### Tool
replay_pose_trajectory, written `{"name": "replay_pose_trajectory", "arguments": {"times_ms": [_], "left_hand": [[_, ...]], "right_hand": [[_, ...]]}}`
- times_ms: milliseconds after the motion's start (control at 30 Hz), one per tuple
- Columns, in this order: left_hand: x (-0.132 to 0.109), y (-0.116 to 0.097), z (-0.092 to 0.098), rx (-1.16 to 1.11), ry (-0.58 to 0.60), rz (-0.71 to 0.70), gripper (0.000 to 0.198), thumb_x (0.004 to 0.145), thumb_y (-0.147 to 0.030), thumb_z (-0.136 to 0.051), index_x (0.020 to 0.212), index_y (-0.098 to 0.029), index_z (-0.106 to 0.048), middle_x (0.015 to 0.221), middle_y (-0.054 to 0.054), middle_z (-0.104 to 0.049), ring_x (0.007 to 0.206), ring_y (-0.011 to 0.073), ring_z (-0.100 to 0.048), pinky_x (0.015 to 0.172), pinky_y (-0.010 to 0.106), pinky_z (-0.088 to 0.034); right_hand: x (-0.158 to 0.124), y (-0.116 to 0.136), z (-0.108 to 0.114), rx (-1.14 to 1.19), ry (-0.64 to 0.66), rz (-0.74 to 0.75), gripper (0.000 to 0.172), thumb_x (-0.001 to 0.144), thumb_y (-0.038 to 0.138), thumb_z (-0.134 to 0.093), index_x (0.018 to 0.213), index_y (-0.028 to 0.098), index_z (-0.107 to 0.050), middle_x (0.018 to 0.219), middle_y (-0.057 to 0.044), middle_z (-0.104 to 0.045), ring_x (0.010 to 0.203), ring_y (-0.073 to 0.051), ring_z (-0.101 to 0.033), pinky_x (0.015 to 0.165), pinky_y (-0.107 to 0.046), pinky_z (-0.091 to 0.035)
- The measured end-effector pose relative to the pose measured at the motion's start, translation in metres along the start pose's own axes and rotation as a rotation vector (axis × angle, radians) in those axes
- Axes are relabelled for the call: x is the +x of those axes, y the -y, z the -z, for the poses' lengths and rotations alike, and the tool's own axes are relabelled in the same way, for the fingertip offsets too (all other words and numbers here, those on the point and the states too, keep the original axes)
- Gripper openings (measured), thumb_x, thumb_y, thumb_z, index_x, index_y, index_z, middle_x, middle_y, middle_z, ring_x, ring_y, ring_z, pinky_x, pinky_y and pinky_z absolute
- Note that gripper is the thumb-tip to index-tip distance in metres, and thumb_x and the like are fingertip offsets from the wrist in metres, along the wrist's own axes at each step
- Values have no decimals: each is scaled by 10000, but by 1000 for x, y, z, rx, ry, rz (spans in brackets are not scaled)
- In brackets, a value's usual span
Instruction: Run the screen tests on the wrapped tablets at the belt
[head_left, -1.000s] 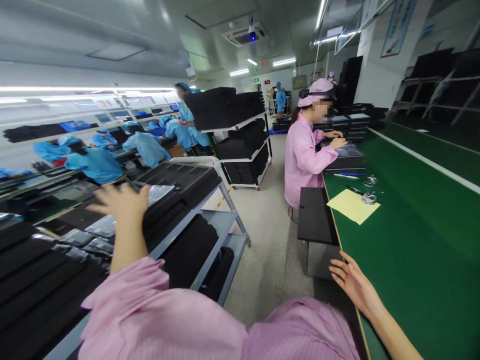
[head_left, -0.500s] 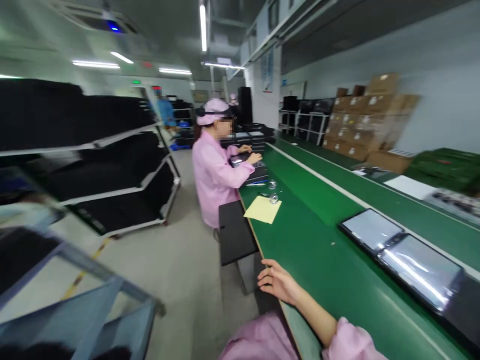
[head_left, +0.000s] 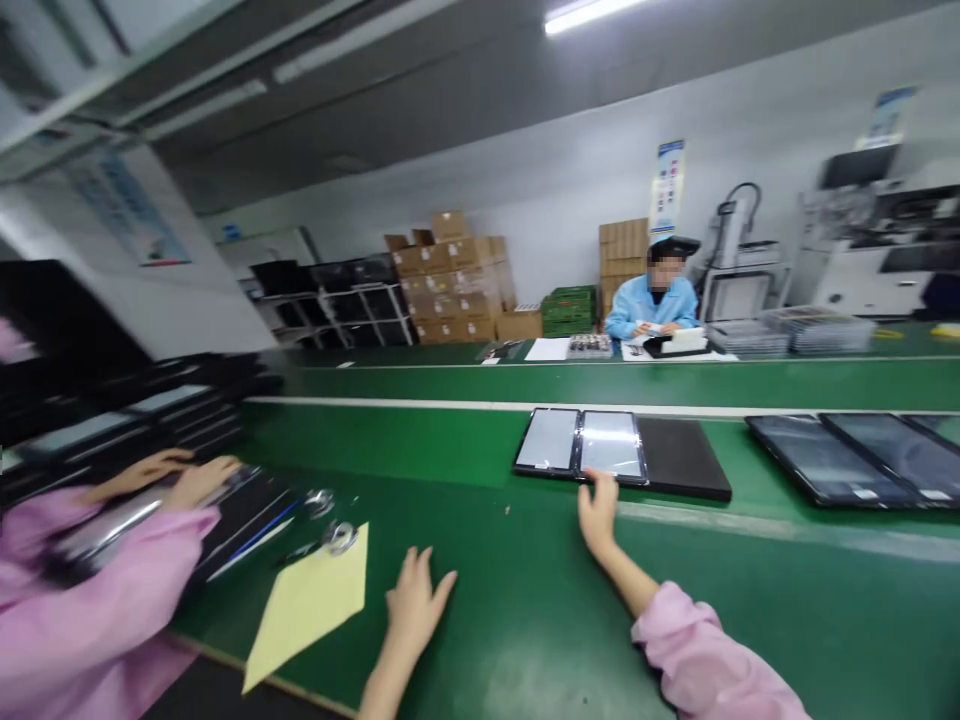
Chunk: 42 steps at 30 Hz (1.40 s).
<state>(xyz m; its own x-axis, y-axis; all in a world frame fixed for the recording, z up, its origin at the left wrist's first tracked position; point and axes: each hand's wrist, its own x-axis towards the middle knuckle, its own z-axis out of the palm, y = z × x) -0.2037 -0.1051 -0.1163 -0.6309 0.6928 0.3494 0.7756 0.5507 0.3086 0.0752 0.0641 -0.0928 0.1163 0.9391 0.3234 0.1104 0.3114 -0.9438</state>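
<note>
My left hand (head_left: 415, 605) is over the green bench (head_left: 480, 570), fingers spread and holding nothing, just right of a yellow paper sheet (head_left: 319, 600). Farther forward, my right hand (head_left: 598, 510) reaches the front edge of a black tray (head_left: 686, 460) carrying two screen panels (head_left: 611, 445) with shiny film. Its fingers are apart, and the fingertips overlap the near edge of the right panel; whether they press on it I cannot tell. A clear tape roll (head_left: 341, 538) rests at the top of the yellow sheet, with another roll (head_left: 319, 502) behind it.
At left, a co-worker's pink sleeves and hands (head_left: 199, 485) work over a shiny panel on a black stack. More dark screens (head_left: 862, 460) lie at right. Across the bench sits a person in blue (head_left: 652, 305), near cartons (head_left: 457, 285) and a green crate (head_left: 568, 310).
My view has swung right, from the aisle and co-worker to the bench. Earlier one hand showed by the bench edge; now both are over the bench, the right at the tray.
</note>
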Motion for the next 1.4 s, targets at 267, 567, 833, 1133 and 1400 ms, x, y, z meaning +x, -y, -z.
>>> {"name": "replay_pose_trajectory", "arguments": {"times_ms": [267,567,833,1133,1400], "left_hand": [[73,-179,-84,-242,83,-210,679,961,-520,-357,1495,-101,-366,1580,285,-311,1481,384,-294,1130,664,-276],[74,-217,-90,-267,56,-148,581,977,-545,-346,1419,-206,-508,1573,265,-332,1471,428,-276,1059,817,-137],[73,-216,-88,-496,125,-316,523,954,-504,-437,1428,-299,-514,1662,113,-211,1512,393,-179,1155,727,-82],[80,-220,-105,-799,327,-103,641,967,-538,-367,1507,-224,-227,1308,157,-648,1107,306,-677,939,434,-490],[68,-188,-81,-914,263,8,500,983,-535,-254,1376,-240,-347,1154,111,-653,1055,286,-650,940,436,-444]], "right_hand": [[65,-17,151,-489,-532,-34,436,871,334,-484,1246,187,-653,1478,-199,-354,1387,-431,-211,1104,-669,-64],[68,9,56,-1008,349,253,345,924,552,-610,1225,415,-708,1585,-52,-353,1443,-398,-235,1140,-647,42],[104,8,143,-1074,50,-114,336,995,479,-509,1229,341,-707,1571,-84,-353,1432,-366,-251,1138,-662,-29],[105,-21,255,-814,-367,-513,728,947,643,-386,1299,50,-619,1189,-288,-614,1199,-416,-533,1013,-546,-400],[84,-4,285,-511,-316,-398,562,841,618,-483,1039,141,-704,1080,-145,-713,1060,-304,-643,921,-387,-505]]}}
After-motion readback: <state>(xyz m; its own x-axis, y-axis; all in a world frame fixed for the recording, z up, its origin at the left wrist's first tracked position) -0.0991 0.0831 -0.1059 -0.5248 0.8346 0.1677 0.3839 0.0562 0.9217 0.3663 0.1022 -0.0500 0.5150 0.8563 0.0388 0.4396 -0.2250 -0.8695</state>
